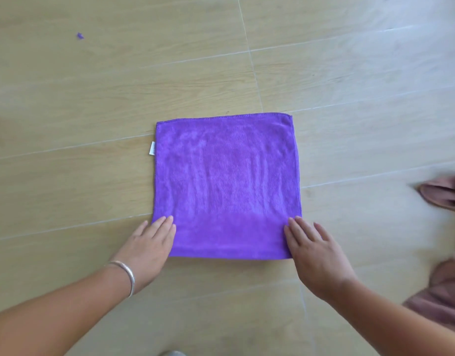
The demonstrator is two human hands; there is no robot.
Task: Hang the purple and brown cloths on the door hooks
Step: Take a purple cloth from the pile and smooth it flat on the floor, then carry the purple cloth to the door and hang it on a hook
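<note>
A square purple cloth (226,181) lies flat on the wood-look floor, with a small white tag on its left edge. My left hand (146,247) rests flat on the cloth's near left corner, fingers together and extended; a silver bangle is on that wrist. My right hand (313,250) lies flat on the near right corner, fingers slightly apart. Neither hand grips the fabric. A brown cloth (444,194) lies crumpled at the right edge of the view, partly cut off. No door or hooks are in view.
The floor (92,98) is pale wood-look tiling with light grout lines. A tiny purple scrap (79,35) lies at the far left. More brownish-pink fabric (442,294) shows at the lower right, beside my right forearm.
</note>
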